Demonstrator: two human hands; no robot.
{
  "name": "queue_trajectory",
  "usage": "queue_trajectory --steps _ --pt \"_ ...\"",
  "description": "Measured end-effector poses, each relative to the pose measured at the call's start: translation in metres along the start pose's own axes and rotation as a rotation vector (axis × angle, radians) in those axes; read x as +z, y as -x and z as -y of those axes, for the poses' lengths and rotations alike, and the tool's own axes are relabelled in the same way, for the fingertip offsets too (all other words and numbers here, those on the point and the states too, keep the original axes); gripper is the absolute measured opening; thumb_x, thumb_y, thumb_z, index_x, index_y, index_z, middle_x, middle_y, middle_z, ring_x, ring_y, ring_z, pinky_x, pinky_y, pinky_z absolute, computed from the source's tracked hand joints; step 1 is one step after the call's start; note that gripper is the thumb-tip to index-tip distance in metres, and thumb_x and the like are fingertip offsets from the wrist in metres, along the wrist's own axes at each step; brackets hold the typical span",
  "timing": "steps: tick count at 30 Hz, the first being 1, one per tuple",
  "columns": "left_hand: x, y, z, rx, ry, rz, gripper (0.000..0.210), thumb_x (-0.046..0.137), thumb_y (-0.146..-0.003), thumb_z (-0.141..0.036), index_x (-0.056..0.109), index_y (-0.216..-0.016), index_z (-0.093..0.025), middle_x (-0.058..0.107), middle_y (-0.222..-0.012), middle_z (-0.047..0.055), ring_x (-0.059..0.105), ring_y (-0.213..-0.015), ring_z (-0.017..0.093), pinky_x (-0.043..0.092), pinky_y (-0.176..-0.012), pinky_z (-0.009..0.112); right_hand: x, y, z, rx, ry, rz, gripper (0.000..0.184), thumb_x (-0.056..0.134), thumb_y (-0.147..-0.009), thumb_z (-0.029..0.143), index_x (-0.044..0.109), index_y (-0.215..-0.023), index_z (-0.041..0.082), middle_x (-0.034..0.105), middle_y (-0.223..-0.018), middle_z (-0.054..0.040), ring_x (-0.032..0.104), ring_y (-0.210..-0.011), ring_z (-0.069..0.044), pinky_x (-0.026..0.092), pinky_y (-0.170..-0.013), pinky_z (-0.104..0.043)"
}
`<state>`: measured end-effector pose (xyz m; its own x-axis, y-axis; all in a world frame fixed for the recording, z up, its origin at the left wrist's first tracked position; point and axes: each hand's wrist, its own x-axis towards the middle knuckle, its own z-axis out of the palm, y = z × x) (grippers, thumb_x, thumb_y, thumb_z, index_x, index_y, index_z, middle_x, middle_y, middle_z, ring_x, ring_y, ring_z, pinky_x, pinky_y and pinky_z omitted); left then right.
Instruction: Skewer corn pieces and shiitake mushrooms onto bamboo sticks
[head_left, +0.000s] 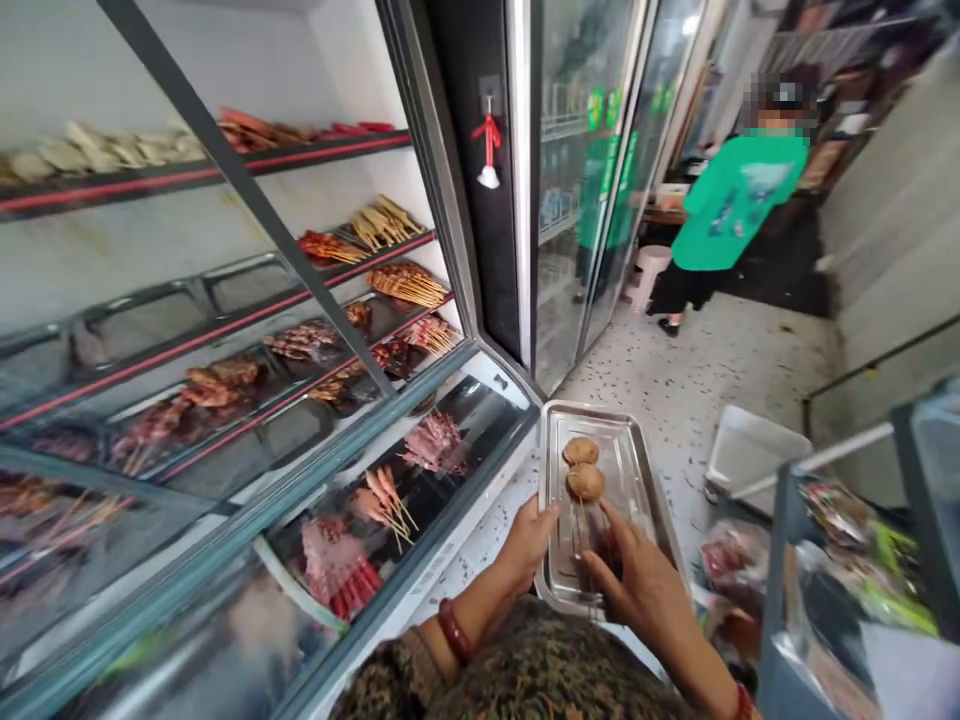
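Observation:
A shallow metal tray (551, 440) is in front of my body. My left hand (525, 545) grips its left side, thumb over the rim and the other fingers hidden beneath. Two round brown pieces of food (585, 482) lie one behind the other in the tray, with a thin stick running back from them. Over the tray's near right part is my right hand (649, 580), thumb and forefinger apart, fingertip close to the nearer piece. Something dark and reddish between these fingers is too blurred to name.
On the left, a glass-fronted display fridge (420, 400) holds several rows of skewers. Glass-doored coolers (585, 170) stand ahead. A person in a green shirt (742, 200) is farther off, beside a stool (649, 275). A cart with bagged goods (832, 580) is close on the right.

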<state>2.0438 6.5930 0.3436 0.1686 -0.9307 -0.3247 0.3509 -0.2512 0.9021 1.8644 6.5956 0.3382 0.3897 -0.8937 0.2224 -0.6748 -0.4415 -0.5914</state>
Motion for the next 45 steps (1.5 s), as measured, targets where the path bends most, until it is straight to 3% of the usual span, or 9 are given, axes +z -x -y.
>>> queue_trajectory --steps 6,11,17,23,28,33,39,42,45 --pt "0.045 -0.097 -0.012 -0.034 -0.061 -0.11 0.037 0.075 -0.072 -0.037 0.069 -0.099 -0.013 0.077 -0.099 0.011 0.069 -0.099 0.03 0.053 -0.09 0.038 -0.009 -0.1 -0.077 0.096 -0.181 0.05 0.06 0.053 -0.089 0.028 0.039 -0.146 0.021 0.064 -0.098 -0.0076 0.065 -0.074 -0.021 0.056 -0.068 -0.036" --pt "0.107 -0.235 -0.023 -0.145 -0.134 0.0 0.039 0.074 -0.073 -0.036 0.067 -0.102 -0.011 0.077 -0.092 0.01 0.071 -0.095 0.029 0.055 -0.083 0.037 -0.053 -0.196 -0.173 0.196 -0.206 -0.119 0.056 0.051 -0.081 0.012 0.05 -0.137 0.02 0.063 -0.108 -0.009 0.064 -0.086 -0.021 0.056 -0.08 -0.037" --pt "0.246 -0.403 -0.058 -0.252 -0.268 0.279 0.036 0.07 -0.078 -0.031 0.064 -0.11 -0.015 0.077 -0.085 0.007 0.073 -0.087 0.026 0.057 -0.076 0.034 -0.128 -0.283 -0.272 0.367 -0.176 -0.402 0.044 0.048 -0.083 0.007 0.056 -0.124 0.022 0.063 -0.101 -0.0068 0.064 -0.091 -0.02 0.055 -0.084 -0.035" --pt "0.389 -0.509 -0.065 -0.303 -0.345 0.494 0.03 0.072 -0.076 -0.03 0.066 -0.101 -0.014 0.077 -0.084 0.007 0.073 -0.087 0.025 0.058 -0.076 0.033 -0.189 -0.33 -0.366 0.504 -0.032 -0.528 0.037 0.049 -0.091 0.013 0.056 -0.126 0.021 0.064 -0.106 -0.01 0.063 -0.095 -0.023 0.055 -0.085 -0.04" --pt "0.492 -0.586 -0.057 -0.32 -0.361 0.513 0.026 0.072 -0.078 -0.026 0.066 -0.1 -0.015 0.077 -0.087 0.008 0.073 -0.09 0.026 0.058 -0.078 0.034 -0.248 -0.377 -0.467 0.489 0.023 -0.625 0.032 0.049 -0.093 0.015 0.059 -0.123 0.023 0.065 -0.11 -0.0098 0.062 -0.102 -0.024 0.054 -0.091 -0.042" --pt "0.569 -0.664 -0.062 -0.319 -0.31 0.45 0.027 0.07 -0.081 -0.022 0.065 -0.106 -0.014 0.078 -0.091 0.009 0.073 -0.093 0.026 0.058 -0.082 0.034 -0.31 -0.426 -0.569 0.499 0.004 -0.814 0.038 0.049 -0.094 0.024 0.055 -0.132 0.025 0.062 -0.123 -0.0115 0.058 -0.115 -0.026 0.049 -0.1 -0.047" --pt "0.667 -0.779 -0.055 -0.375 -0.279 0.446 0.027 0.073 -0.079 -0.023 0.065 -0.103 -0.014 0.078 -0.089 0.009 0.074 -0.09 0.026 0.058 -0.08 0.034 -0.344 -0.495 -0.7 0.824 -0.485 -0.943 0.054 0.06 -0.084 0.053 0.062 -0.124 0.016 0.068 -0.112 -0.015 0.067 -0.092 -0.027 0.056 -0.081 -0.042" --pt "0.725 -0.856 -0.051 -0.382 -0.31 0.503 0.028 0.075 -0.077 -0.026 0.065 -0.101 -0.014 0.078 -0.088 0.009 0.074 -0.089 0.026 0.059 -0.077 0.034 -0.356 -0.55 -0.76 0.83 -0.827 -0.863 0.054 0.062 -0.081 0.06 0.068 -0.109 0.014 0.072 -0.095 -0.0106 0.067 -0.091 -0.026 0.054 -0.082 -0.038" --pt "0.789 -0.944 -0.059 -0.388 -0.363 0.578 0.032 0.077 -0.075 -0.03 0.066 -0.1 -0.014 0.077 -0.087 0.009 0.074 -0.086 0.026 0.059 -0.075 0.033 -0.379 -0.621 -0.813 0.853 -0.966 -0.85 0.051 0.063 -0.079 0.064 0.07 -0.092 0.015 0.071 -0.08 -0.0057 0.066 -0.08 -0.025 0.052 -0.075 -0.033"
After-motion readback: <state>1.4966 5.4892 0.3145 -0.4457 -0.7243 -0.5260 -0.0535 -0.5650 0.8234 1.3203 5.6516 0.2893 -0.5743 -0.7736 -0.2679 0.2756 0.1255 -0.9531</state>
